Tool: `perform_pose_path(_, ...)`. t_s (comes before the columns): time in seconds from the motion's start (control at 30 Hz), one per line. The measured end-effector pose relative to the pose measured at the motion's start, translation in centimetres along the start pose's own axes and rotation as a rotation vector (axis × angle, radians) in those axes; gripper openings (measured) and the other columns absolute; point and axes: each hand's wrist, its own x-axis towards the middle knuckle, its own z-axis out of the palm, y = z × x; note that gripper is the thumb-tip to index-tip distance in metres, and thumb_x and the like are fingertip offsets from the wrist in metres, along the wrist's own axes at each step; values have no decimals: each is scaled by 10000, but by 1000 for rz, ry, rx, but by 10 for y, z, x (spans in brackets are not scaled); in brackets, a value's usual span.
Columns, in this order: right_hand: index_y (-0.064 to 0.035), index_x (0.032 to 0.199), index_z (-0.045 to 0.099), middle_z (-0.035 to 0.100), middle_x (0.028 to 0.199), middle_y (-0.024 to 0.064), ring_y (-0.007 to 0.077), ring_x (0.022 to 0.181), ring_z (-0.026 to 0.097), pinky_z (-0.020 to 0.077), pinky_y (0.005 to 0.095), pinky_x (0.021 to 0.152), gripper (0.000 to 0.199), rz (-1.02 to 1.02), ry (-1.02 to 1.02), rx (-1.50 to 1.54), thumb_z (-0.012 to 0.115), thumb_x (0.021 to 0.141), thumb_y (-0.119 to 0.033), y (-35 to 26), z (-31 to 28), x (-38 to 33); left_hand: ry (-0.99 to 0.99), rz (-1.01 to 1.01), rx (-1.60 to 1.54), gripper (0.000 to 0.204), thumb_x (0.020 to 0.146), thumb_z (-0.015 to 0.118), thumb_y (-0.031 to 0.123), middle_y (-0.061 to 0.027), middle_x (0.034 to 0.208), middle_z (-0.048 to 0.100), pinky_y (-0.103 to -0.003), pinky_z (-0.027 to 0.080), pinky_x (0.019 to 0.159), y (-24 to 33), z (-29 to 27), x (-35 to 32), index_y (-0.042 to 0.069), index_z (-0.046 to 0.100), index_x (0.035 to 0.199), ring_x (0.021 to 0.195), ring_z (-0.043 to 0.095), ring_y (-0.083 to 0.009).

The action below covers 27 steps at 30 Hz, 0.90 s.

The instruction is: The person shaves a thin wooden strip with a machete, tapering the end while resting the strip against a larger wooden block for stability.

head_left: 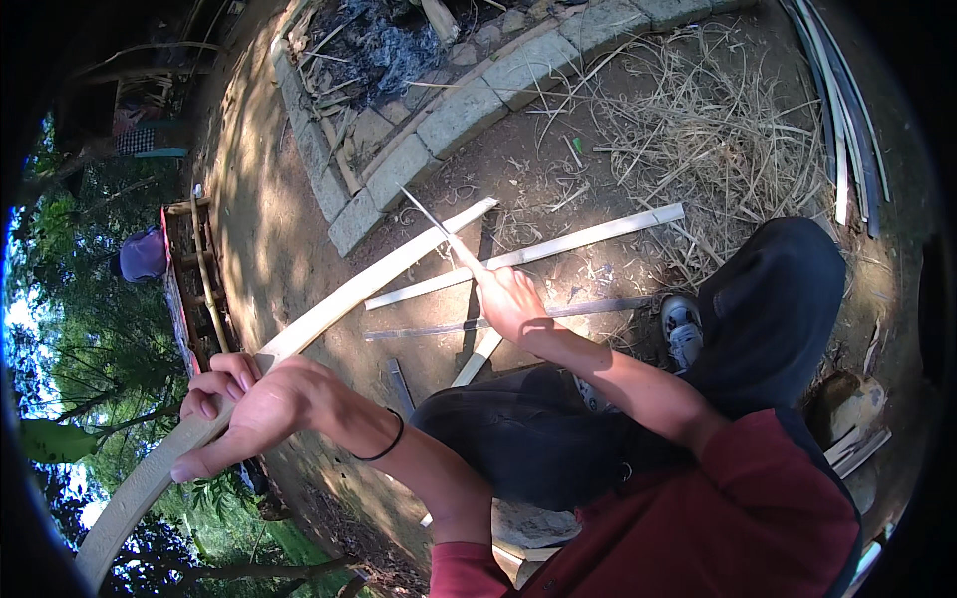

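Observation:
My left hand [264, 404] is wrapped around a long, pale strip of what looks like bamboo [369, 284]. The strip runs from the lower left up toward the middle, tilted across the view. A slim knife [429, 212] is gripped in my right hand [510, 299], its handle mostly covered by the fingers. Its blade crosses the strip near the far end; I cannot tell how deep the edge sits. Beneath my right hand, another pale strip [578, 239] lies on the ground, with a darker narrow strip [424, 331] nearer my legs.
Dry shavings [713, 135] are heaped at the upper right beside a bundle of long strips [847, 115]. A low block border [464, 118] encloses grey ash [384, 55]. My bent knees [768, 294] take up the right. A wooden bench [204, 274] stands at the left.

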Motion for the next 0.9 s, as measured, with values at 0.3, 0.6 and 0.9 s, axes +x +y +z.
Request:
perform_pose_path(0.3,-23,1339,480,625,745,248,422,715,632,520,486,681,500,-18,-16,220,551,844,-45,-11,-2,-13,-33,25,127,761,850,310,845,0,548,241,-232,211,391,-2,4,3,87,310,777,443,205,-127)
perform_pose_path(0.6,-15,1216,564,615,673,162,325,652,644,521,398,577,364,-96,-9,81,590,858,-76,17,34,-14,-144,5,91,814,814,359,866,-16,555,266,-232,214,384,4,-2,1,53,360,804,437,237,-130)
perform_pose_path(0.9,-144,1511,327,627,706,203,374,689,652,535,450,633,694,-117,185,-90,586,871,-81,34,35,-10,-95,58,89,807,809,402,857,-32,591,301,-221,231,371,16,17,-14,52,350,795,436,255,-120)
